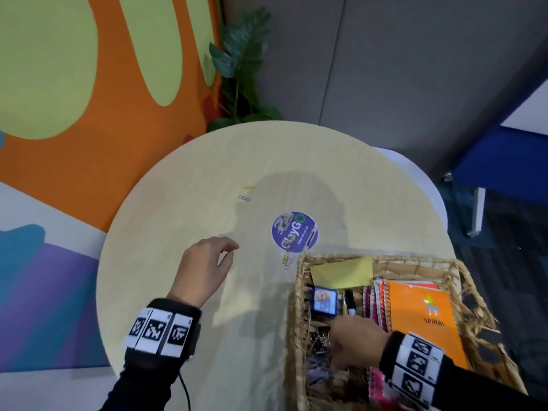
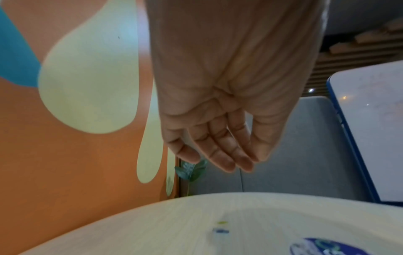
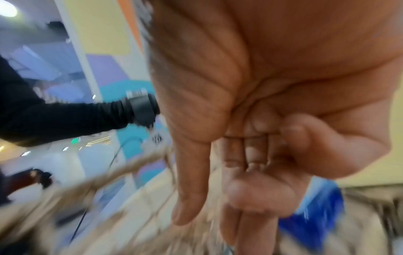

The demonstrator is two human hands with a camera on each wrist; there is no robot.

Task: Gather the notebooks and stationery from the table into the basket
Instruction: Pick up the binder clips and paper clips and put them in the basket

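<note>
A wicker basket (image 1: 299, 292) stands at the table's near right. It holds an orange spiral notebook (image 1: 427, 310), pink notebooks, a yellow paper (image 1: 341, 272), a small blue box (image 1: 324, 301), pens (image 1: 348, 301) and binder clips (image 1: 318, 341). My right hand (image 1: 353, 342) is down inside the basket above the clips. Its fingers (image 3: 189, 198) point down with the thumb across them, and I see nothing held. My left hand (image 1: 207, 262) hovers over the table, relaxed and empty (image 2: 218, 146). A yellow paper clip (image 1: 249, 187) and a blue one (image 1: 244, 198) lie beyond it. Another clip (image 1: 286, 259) lies by the basket.
A round purple sticker (image 1: 294, 231) is on the round wooden table (image 1: 178, 218). A painted wall runs along the left, with a plant (image 1: 243, 69) behind the table. A white seat (image 1: 415, 179) and a blue-edged table (image 1: 519, 149) stand at the far right.
</note>
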